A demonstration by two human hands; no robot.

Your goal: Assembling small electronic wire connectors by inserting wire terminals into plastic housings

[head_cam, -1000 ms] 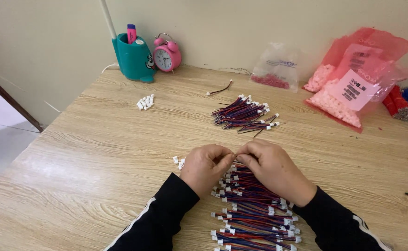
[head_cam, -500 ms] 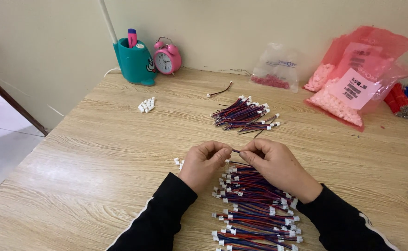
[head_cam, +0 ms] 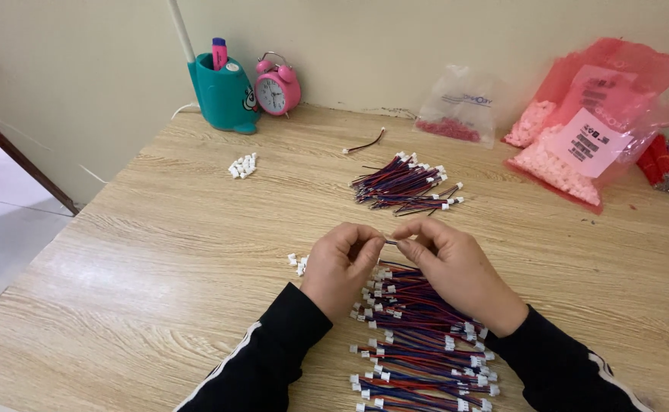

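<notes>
On the table, nearest the front edge: a long pile of wire leads, with the left hand and right hand side by side over its far end, fingertips meeting around a short wire piece. Just left of the left hand, a few loose connectors; farther back, a second wire bundle, with a small connector heap well to its left. Along the wall behind: pen holder, alarm clock right beside it, then a clear bag, and large bags at far right.
</notes>
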